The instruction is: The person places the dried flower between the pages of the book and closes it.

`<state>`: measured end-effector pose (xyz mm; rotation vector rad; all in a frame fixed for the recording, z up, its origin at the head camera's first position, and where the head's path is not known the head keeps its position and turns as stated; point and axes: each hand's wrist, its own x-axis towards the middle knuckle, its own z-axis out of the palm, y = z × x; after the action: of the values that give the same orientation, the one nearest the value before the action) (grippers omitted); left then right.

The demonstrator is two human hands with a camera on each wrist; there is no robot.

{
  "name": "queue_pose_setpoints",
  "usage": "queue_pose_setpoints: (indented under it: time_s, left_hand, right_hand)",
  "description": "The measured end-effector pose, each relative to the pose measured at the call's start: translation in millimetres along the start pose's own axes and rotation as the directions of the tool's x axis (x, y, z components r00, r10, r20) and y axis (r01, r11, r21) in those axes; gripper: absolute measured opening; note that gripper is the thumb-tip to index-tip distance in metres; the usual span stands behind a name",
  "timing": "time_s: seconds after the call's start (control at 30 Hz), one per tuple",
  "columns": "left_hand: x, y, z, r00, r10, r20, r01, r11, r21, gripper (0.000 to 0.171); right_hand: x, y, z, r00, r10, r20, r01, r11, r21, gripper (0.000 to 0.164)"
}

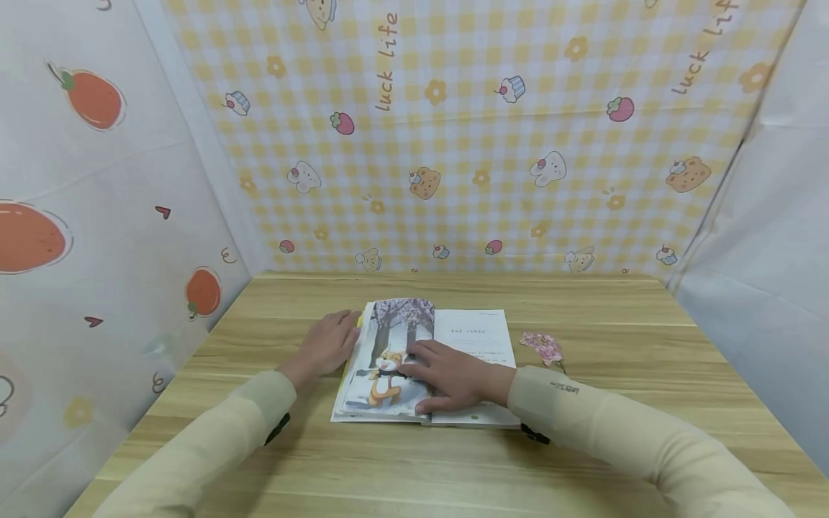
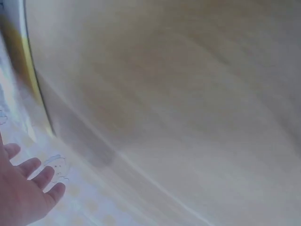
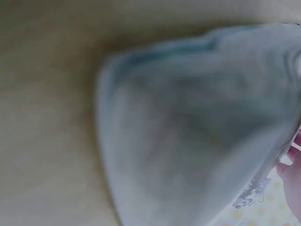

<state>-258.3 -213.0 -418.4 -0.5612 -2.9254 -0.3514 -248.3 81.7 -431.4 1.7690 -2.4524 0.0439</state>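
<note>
An illustrated book [image 1: 401, 381] lies spread on the wooden table, a fox-like cartoon animal and trees on its left page and printed text on its right page. My right hand [image 1: 460, 378] rests across the middle of the book, its spread fingers on the picture page and near the fold, covering part of the text. At the book's left edge is my left hand [image 1: 327, 342], fingers extended, the tips at the yellow cover edge. In the left wrist view the left hand [image 2: 30, 188] shows with fingers apart. The right wrist view shows the book [image 3: 188, 122] blurred, with the right hand [image 3: 291, 174] at its edge.
A small sprig of pink flowers [image 1: 544, 347] lies on the table just right of the book. Behind the wooden table [image 1: 388, 467] hangs a yellow checked cloth [image 1: 466, 144]; patterned white cloth [image 1: 129, 165] stands on the left and plain white cloth on the right.
</note>
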Motion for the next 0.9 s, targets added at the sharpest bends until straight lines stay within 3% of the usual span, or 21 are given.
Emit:
queue_pose_setpoints:
  time_s: [0.2, 0.53, 0.9]
  left_hand:
    - [6.9, 10.5, 1.6, 0.998, 0.021, 0.054, -0.022, 1.0, 0.004, 0.058]
    - [8.4, 16.6, 12.6, 0.974, -0.035, 0.223, 0.016, 0.996, 0.087, 0.07]
    - [7.1, 15.6, 24.8, 0.975, -0.035, 0.219, 0.012, 0.995, 0.104, 0.072]
  right_hand:
    - [5.7, -0.7, -4.3, 0.999, -0.005, 0.033, 0.005, 1.0, -0.016, 0.076]
    - [13.4, -4.0, -6.1, 0.995, 0.018, 0.095, -0.015, 0.999, -0.032, 0.075]
    - [13.0, -6.1, -8.1, 0.991, 0.041, 0.123, -0.037, 0.999, -0.036, 0.075]
